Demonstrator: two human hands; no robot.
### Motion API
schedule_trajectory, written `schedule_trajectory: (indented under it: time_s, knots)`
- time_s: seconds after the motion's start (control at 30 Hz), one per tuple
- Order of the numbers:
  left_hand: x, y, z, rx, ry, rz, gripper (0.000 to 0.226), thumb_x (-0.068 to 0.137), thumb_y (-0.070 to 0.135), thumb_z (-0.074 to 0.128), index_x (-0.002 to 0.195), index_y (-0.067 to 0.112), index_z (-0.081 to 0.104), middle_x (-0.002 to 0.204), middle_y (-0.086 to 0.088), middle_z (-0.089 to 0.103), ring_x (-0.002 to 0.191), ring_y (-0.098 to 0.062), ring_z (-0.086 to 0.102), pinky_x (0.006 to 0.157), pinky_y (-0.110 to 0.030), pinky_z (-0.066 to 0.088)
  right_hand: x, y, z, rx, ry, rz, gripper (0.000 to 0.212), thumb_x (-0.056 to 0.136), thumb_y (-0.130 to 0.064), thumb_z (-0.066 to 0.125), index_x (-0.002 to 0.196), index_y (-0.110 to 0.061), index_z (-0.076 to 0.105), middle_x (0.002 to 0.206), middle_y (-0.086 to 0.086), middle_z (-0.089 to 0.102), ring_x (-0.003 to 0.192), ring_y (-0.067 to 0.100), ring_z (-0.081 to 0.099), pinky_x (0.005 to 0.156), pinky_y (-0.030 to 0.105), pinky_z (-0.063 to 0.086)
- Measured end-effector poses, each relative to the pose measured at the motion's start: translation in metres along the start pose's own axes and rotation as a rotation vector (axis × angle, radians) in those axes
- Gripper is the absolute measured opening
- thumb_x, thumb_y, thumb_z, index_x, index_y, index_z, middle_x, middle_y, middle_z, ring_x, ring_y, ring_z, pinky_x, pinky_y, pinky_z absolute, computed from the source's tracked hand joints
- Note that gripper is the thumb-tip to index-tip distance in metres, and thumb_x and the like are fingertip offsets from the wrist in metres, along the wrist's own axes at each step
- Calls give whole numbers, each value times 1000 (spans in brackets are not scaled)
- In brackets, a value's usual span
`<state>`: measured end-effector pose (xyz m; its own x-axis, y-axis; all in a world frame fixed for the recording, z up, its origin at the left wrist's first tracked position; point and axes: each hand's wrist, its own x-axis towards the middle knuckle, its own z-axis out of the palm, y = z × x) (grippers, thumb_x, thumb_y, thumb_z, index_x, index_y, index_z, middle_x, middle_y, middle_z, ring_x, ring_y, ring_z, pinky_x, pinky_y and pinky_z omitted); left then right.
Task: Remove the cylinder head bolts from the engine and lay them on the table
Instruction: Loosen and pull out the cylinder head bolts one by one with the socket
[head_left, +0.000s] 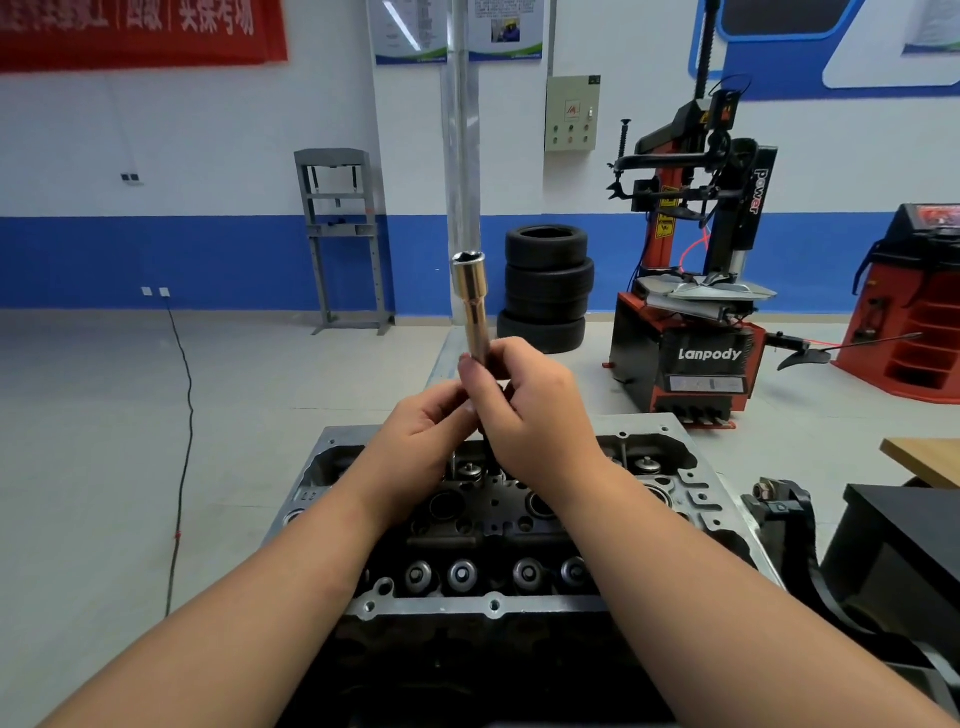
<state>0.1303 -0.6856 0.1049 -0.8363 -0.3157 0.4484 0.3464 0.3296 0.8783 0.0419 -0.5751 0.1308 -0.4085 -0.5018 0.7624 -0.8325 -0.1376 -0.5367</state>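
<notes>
Head view looks down over two bare forearms reaching above the engine (483, 525), whose open cylinder head shows valve springs and bolt holes. Both hands meet just above its far edge. Right hand (524, 410) has its fingers (501, 358) curled round the lower end of a long metal socket (470, 301), which stands nearly upright with its open end at the top. Left hand (421, 431) pinches something beneath the socket; what it holds is hidden by the fingers. No bolt can be made out. Behind stand stacked tyres (545, 288) and a red tyre changer (691, 312); a table (922, 457) corner shows at right
</notes>
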Motion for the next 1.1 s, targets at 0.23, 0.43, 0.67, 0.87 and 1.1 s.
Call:
schedule_trajectory:
  time_s: [0.23, 0.43, 0.67, 0.87, 1.1]
  knots:
    - [3, -4, -1, -31, 26, 8, 28, 91, 49, 71, 120, 47, 71, 116, 5, 76, 110, -15, 73, 84, -26, 60, 0, -1, 0, 27, 60, 19, 20, 92, -31, 71, 91, -13, 63, 84, -4, 67, 82, 14, 66, 75, 42, 55]
    - [1, -2, -1, 8, -16, -36, 30, 101, 52, 55, 123, 38, 71, 120, 6, 76, 118, -12, 69, 96, -32, 55, 0, 0, 0, 20, -62, 21, 24, 102, -28, 55, 87, -12, 63, 69, -4, 59, 69, 18, 58, 66, 48, 49]
    - [5, -1, 1, -2, 21, -14, 22, 94, 50, 68, 115, 52, 71, 116, 8, 77, 110, -11, 73, 83, -23, 59, 1, 1, 1, 26, 69, 54, 19, 90, -37, 72, 89, -22, 59, 82, -13, 66, 76, 4, 63, 67, 28, 53]
    - [1, -3, -2, -27, -6, -46, 29, 103, 48, 55, 126, 40, 70, 124, 5, 75, 121, -15, 68, 100, -35, 53, 1, 1, 1, 33, -9, 20, 18, 101, -28, 55, 99, -14, 67, 79, -6, 67, 76, 11, 64, 71, 40, 54]
    - [4, -3, 0, -2, 63, 10, 23, 87, 49, 72, 110, 48, 73, 109, 4, 78, 103, -15, 75, 80, -28, 60, 0, 3, 2, -14, 80, -49, 14, 92, -31, 70, 93, -19, 62, 83, -13, 65, 78, 6, 62, 68, 20, 50]
